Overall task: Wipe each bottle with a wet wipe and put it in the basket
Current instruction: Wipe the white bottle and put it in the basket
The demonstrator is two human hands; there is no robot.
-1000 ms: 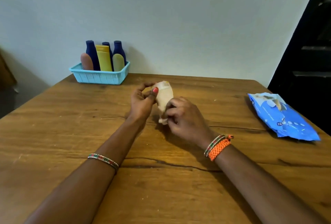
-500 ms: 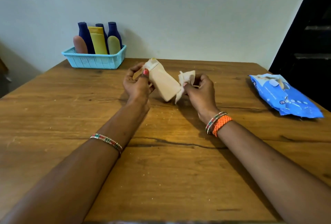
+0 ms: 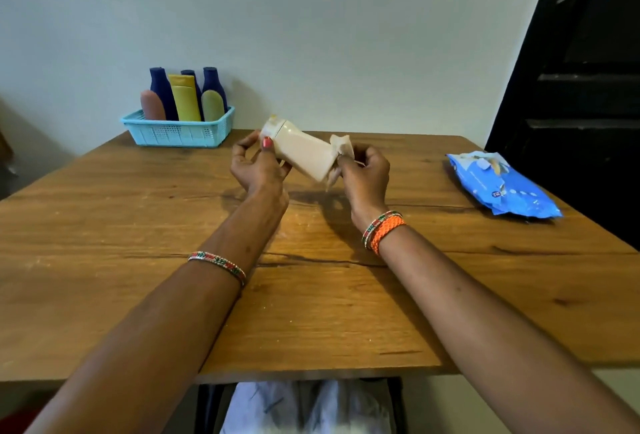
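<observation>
I hold a cream bottle [image 3: 302, 151] tilted above the middle of the wooden table [image 3: 138, 232], its cap end up to the left. My left hand [image 3: 258, 168] grips it near the cap. My right hand [image 3: 365, 173] pinches a crumpled wet wipe [image 3: 341, 147] against the bottle's lower right end. A light blue basket [image 3: 178, 132] stands at the far left by the wall with several bottles upright in it: dark blue ones, a yellow tube, a pink one and a pale green one.
A blue pack of wet wipes [image 3: 502, 187] lies near the table's right edge, its flap open. A dark door stands to the right beyond it. The wall runs close behind the basket. White cloth shows below the table's near edge.
My right hand slid the wipe from the bottle's body down to its lower end. The bottle tilted so its cap end points up to the left. My view lifted slightly.
</observation>
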